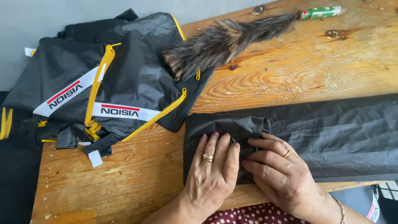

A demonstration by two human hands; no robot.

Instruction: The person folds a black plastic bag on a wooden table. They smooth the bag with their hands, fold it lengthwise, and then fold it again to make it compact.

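Left hand [213, 166] flat, fingers together, pressing black folded fabric [315, 137] at table [124, 182] near edge. Right hand [275, 168] beside, fingers together, pinning fold. Feather duster [224, 41] at far edge.

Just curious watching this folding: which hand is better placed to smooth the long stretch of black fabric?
Probably the right hand: it rests on the black fabric nearest that stretch; the left hand presses the folded end.

The worktop [323, 66] is bare wood, rough-grained with dark knots and a slightly shiny varnish. The folded black cloth [331, 132] looks thin, matt and creased, like a synthetic fabric. The black covers [137, 74] have a light gloss and yellow zipper tape. The duster [224, 41] is of soft brown feathers, with a glossy painted handle [321, 12].
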